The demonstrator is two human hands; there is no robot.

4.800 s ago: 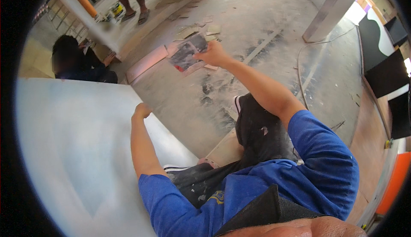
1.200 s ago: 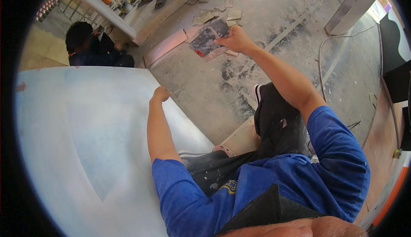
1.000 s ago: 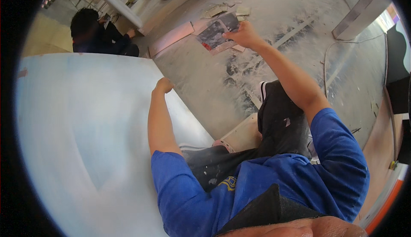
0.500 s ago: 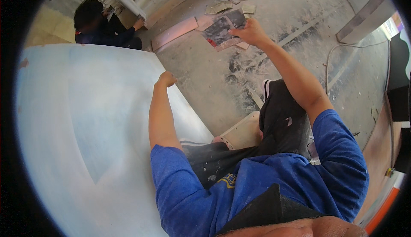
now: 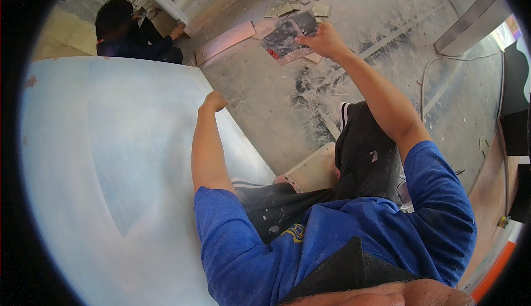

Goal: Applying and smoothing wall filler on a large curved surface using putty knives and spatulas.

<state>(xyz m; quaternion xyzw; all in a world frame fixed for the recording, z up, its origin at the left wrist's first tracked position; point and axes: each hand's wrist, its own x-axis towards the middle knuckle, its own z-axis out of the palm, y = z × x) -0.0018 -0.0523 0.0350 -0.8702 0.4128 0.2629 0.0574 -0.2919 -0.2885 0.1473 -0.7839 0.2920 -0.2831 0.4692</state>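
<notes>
My right hand (image 5: 326,40) is stretched out over the floor, thumb and fingers pinching a dark grey sheet of sandpaper (image 5: 285,39). Pale dust smears its face, and a bit of red shows at its lower left corner. My left hand (image 5: 214,101) is closed at the right edge of a large white panel (image 5: 149,140), fingers curled over that edge; the fingertips are hidden. The panel has a smooth face with faint bluish patches and a few brown spots along its far and left borders.
Another person (image 5: 133,32) crouches beyond the panel's far edge. Broken flat pieces (image 5: 285,8) and a board (image 5: 225,43) lie on the dusty floor (image 5: 387,74). A cable (image 5: 425,79) runs at the right near a pillar base (image 5: 470,24). A pale stool (image 5: 312,170) stands by my legs.
</notes>
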